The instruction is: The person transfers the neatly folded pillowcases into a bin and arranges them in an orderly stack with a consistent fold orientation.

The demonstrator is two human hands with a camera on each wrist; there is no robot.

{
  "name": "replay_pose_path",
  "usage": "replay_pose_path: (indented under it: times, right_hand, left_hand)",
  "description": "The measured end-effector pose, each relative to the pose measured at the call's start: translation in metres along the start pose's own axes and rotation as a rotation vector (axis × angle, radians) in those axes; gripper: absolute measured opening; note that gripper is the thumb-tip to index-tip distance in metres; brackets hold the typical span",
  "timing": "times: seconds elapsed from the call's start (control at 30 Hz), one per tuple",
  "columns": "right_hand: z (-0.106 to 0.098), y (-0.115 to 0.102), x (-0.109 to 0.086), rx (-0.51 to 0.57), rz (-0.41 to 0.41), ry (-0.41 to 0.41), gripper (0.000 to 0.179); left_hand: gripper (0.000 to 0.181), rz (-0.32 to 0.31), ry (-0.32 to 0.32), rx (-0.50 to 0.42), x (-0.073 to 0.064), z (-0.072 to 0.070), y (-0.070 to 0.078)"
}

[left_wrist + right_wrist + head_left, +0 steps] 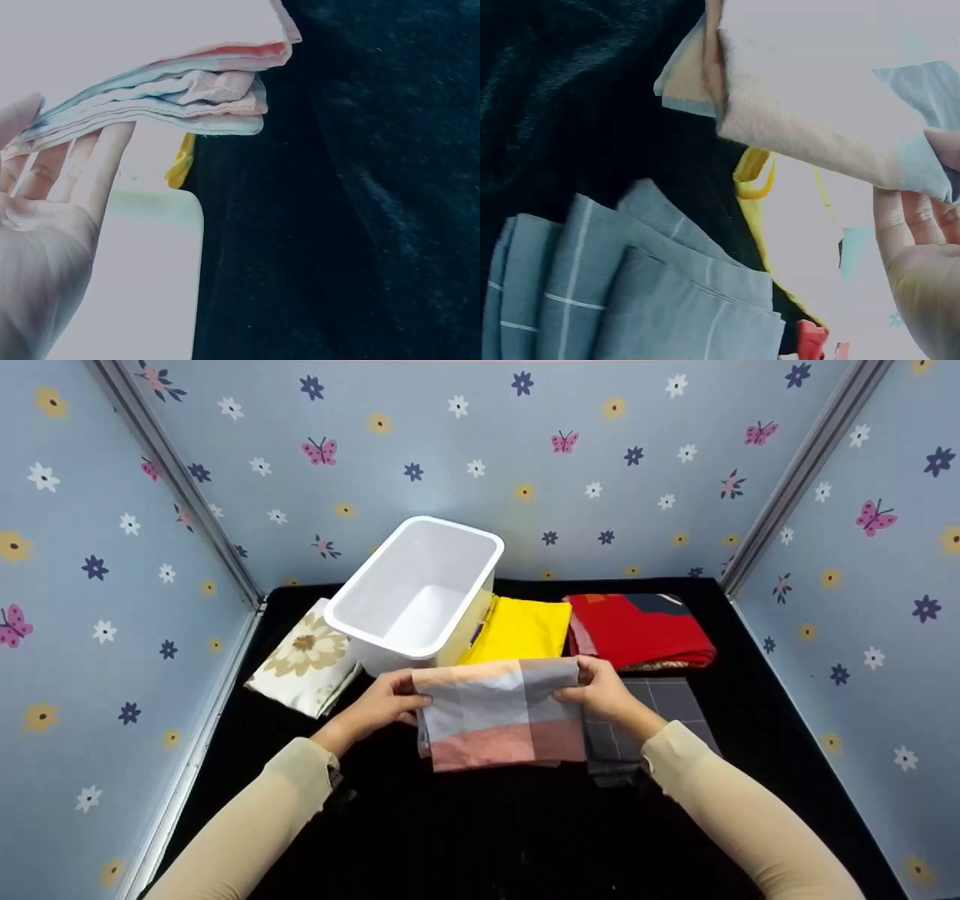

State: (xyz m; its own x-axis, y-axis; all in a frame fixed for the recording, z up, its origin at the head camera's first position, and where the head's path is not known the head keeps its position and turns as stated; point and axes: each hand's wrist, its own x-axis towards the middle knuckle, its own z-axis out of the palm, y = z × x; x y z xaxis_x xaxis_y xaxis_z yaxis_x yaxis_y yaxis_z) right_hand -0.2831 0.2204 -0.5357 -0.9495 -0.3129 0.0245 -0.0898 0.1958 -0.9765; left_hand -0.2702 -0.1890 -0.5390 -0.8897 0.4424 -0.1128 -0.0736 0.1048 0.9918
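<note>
One black-covered counter (480, 832) is shown, with a white bin (450, 547) set toward 11 o'clock from its centre. Before the bin, a folded checked cloth (487, 705) is held up, apparently clear of the counter. It should be found light, soft and limp, unlikely to slip or be damaged, though its loose layers may sag or fan apart at the 6 o'clock edge. Around it, red cloths (637, 630) are laid at 2 o'clock and a yellow cloth (529, 626) at 12. The 10 o'clock corner is gripped by the left hand (381, 706), the 2 o'clock by the right hand (606, 692); the fingers (101, 169) of both are clamped on the cloth. All layers are best pinched together there.
</note>
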Motion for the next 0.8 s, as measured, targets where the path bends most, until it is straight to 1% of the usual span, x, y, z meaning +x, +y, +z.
replay_pose_path:
  times: [0.2,0.33,0.53,0.63,0.8]
  right_hand:
    - [-0.008,-0.009,0.002,-0.022,-0.028,-0.001,0.048]
    - [-0.012,-0.014,0.004,-0.021,-0.037,0.004,0.049]
    - [-0.016,-0.023,0.005,-0.012,-0.049,0.021,0.046]
    - [-0.017,-0.027,0.006,-0.008,-0.061,0.030,0.045]
    - [-0.019,-0.034,0.007,0.025,-0.078,0.041,0.039]
  left_hand:
    - [0.044,0.038,0.013,0.001,0.003,0.000,0.007]
    - [0.043,0.051,0.016,0.001,0.004,0.001,0.010]
    - [0.038,0.072,0.033,0.001,0.007,0.002,0.012]
    - [0.036,0.084,0.052,-0.002,0.008,0.003,0.012]
    - [0.035,0.128,0.100,0.017,0.008,0.006,0.018]
